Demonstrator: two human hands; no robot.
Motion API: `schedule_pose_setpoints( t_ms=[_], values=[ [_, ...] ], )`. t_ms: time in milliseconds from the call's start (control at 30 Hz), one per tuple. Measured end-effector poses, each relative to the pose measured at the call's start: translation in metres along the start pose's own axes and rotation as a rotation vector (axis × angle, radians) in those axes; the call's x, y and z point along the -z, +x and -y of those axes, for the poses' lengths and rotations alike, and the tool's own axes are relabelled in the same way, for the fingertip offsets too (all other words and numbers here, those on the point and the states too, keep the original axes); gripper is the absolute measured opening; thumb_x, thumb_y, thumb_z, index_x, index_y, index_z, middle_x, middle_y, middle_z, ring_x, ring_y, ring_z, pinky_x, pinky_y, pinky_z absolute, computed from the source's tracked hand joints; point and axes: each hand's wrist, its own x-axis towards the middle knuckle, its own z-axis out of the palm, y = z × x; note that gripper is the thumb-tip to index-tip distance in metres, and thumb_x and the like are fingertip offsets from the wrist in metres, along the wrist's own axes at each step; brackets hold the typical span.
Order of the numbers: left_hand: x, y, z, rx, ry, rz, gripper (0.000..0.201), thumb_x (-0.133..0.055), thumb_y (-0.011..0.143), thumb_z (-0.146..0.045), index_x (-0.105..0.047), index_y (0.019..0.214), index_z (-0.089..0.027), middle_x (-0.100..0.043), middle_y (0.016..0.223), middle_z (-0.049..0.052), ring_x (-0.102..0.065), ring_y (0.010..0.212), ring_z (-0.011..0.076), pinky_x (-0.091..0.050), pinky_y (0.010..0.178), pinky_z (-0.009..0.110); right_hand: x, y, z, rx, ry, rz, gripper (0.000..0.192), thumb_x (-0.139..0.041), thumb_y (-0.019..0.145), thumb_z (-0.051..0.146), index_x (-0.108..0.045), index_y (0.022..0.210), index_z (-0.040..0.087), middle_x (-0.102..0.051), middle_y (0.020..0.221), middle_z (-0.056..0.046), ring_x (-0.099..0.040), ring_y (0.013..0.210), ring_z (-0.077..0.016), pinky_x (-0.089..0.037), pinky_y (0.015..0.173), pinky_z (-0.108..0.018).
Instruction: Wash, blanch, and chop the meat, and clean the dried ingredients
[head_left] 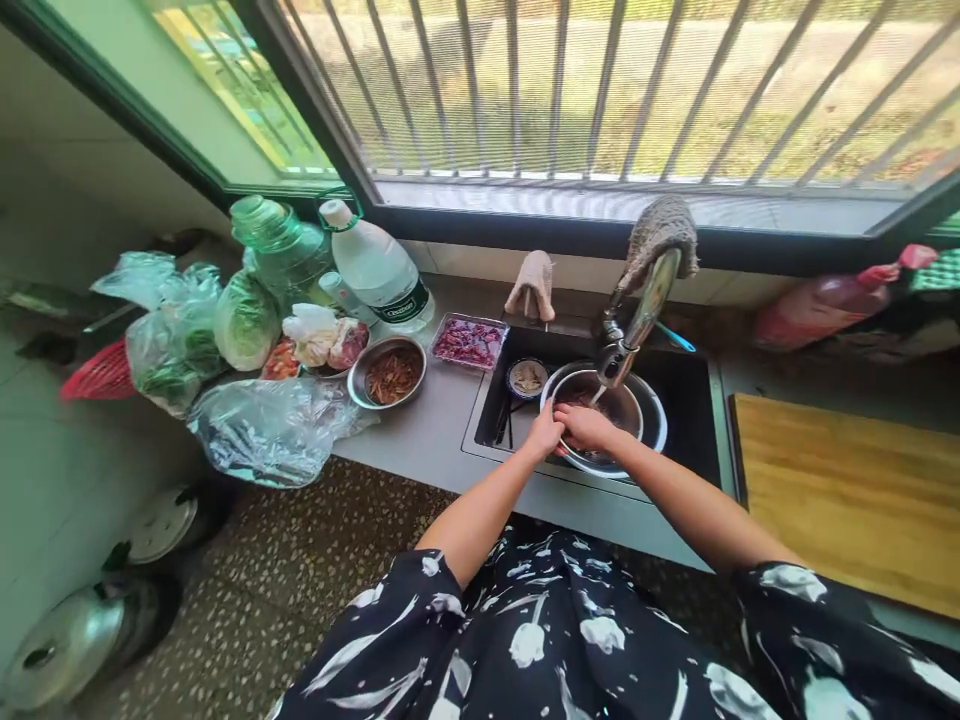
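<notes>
My left hand (545, 432) is closed on the left rim of a metal bowl (628, 392), which sits inside a larger basin (658, 412) in the dark sink. Inside the bowl, close beside it, my right hand (589, 427) has its fingers bent together over dark reddish contents. What those fingers hold, if anything, is too small to make out. Above the bowl, the faucet (619, 350), with a cloth (664, 232) draped over its top, runs a thin stream of water. A small dish (527, 378) with pale pieces stands at the sink's back left.
Left of the sink are a plastic tray of dark red pieces (469, 341), a metal bowl of brown strips (393, 374), a large water bottle (380, 265), a cabbage (245, 320) and a clear plastic bag (274, 425). A wooden cutting board (847, 490) lies on the right.
</notes>
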Motion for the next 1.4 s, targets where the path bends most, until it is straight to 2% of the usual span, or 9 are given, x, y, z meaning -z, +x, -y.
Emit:
schedule_pose_setpoints(
  t_ms=[233, 400, 567, 700, 833, 967, 1100, 1300, 1400],
  values=[
    [0.005, 0.004, 0.0, 0.025, -0.057, -0.038, 0.071, -0.043, 0.069, -0.014, -0.023, 0.137, -0.023, -0.064, 0.083, 0.006, -0.056, 0.044, 0.0123, -0.046, 0.041, 0.024, 0.007, -0.028, -0.021, -0.301, -0.007, -0.157, 0.026, -0.044, 0.081, 0.023, -0.058, 0.102, 0.016, -0.053, 0.108, -0.012, -0.049, 0.098, -0.0217, -0.037, 0.085, -0.031],
    [-0.009, 0.0, -0.006, 0.035, -0.053, -0.043, 0.073, -0.043, 0.07, -0.014, -0.02, 0.138, -0.025, -0.063, 0.076, 0.004, -0.055, 0.042, 0.012, -0.047, 0.043, 0.025, -0.007, -0.015, -0.008, -0.711, 0.109, -0.242, 0.041, -0.037, 0.086, 0.032, -0.048, 0.119, 0.01, -0.046, 0.121, -0.019, -0.042, 0.108, -0.028, -0.035, 0.089, -0.039],
    [-0.013, 0.001, -0.005, 0.063, -0.091, -0.047, 0.067, -0.045, 0.069, -0.013, -0.031, 0.134, -0.02, -0.062, 0.069, 0.004, -0.052, 0.04, 0.0115, -0.045, 0.042, 0.024, -0.017, -0.016, 0.0, -0.354, 0.129, -0.058, 0.045, -0.047, 0.081, 0.027, -0.045, 0.125, 0.027, -0.031, 0.138, -0.009, -0.028, 0.122, -0.0295, -0.03, 0.094, -0.048],
    [-0.013, 0.004, 0.0, 0.054, -0.115, -0.046, 0.068, -0.044, 0.069, -0.012, -0.028, 0.135, -0.021, -0.062, 0.067, 0.002, -0.052, 0.04, 0.011, -0.044, 0.043, 0.023, -0.011, -0.023, -0.006, -0.656, 0.092, -0.13, 0.043, -0.049, 0.08, 0.03, -0.049, 0.122, 0.02, -0.038, 0.128, -0.018, -0.037, 0.111, -0.0319, -0.038, 0.085, -0.046],
    [-0.016, 0.005, 0.002, 0.051, -0.126, -0.061, 0.069, -0.045, 0.069, -0.014, -0.027, 0.135, -0.022, -0.061, 0.067, 0.001, -0.051, 0.039, 0.0101, -0.044, 0.043, 0.022, -0.008, -0.019, -0.008, -0.423, 0.171, 0.0, 0.03, -0.05, 0.079, 0.027, -0.062, 0.104, 0.016, -0.053, 0.106, -0.015, -0.049, 0.096, -0.0249, -0.038, 0.088, -0.036],
    [-0.02, 0.009, 0.006, 0.053, -0.164, -0.077, 0.067, -0.044, 0.071, -0.014, -0.027, 0.135, -0.022, -0.061, 0.069, 0.002, -0.052, 0.039, 0.0107, -0.041, 0.039, 0.021, -0.012, -0.018, -0.008, -0.493, 0.137, -0.083, 0.041, -0.053, 0.077, 0.027, -0.056, 0.116, 0.018, -0.047, 0.118, -0.015, -0.045, 0.106, -0.0277, -0.037, 0.09, -0.038],
    [-0.022, 0.014, 0.015, 0.052, -0.193, -0.101, 0.069, -0.045, 0.07, -0.013, -0.025, 0.135, -0.023, -0.062, 0.076, 0.003, -0.051, 0.037, 0.0088, -0.038, 0.036, 0.019, -0.005, -0.019, -0.018, -0.335, 0.317, 0.039, 0.03, -0.055, 0.074, 0.023, -0.063, 0.103, 0.023, -0.056, 0.109, -0.007, -0.051, 0.099, -0.0213, -0.039, 0.085, -0.03],
    [-0.01, 0.02, 0.031, 0.044, -0.218, -0.12, 0.071, -0.046, 0.071, -0.015, -0.021, 0.137, -0.027, -0.063, 0.084, 0.004, -0.052, 0.038, 0.0081, -0.037, 0.035, 0.018, 0.013, -0.035, -0.058, -0.846, 0.254, -0.441, 0.033, -0.051, 0.077, 0.03, -0.059, 0.105, 0.015, -0.058, 0.106, -0.011, -0.052, 0.098, -0.0216, -0.039, 0.083, -0.029],
    [-0.006, 0.03, 0.025, 0.061, -0.186, -0.092, 0.065, -0.045, 0.073, -0.016, -0.027, 0.134, -0.024, -0.062, 0.077, 0.003, -0.052, 0.04, 0.0091, -0.037, 0.037, 0.018, 0.006, -0.05, -0.074, -0.956, 0.48, -0.311, 0.035, -0.057, 0.072, 0.03, -0.061, 0.1, 0.011, -0.062, 0.095, -0.013, -0.058, 0.088, -0.0228, -0.043, 0.075, -0.03]
  ],
)
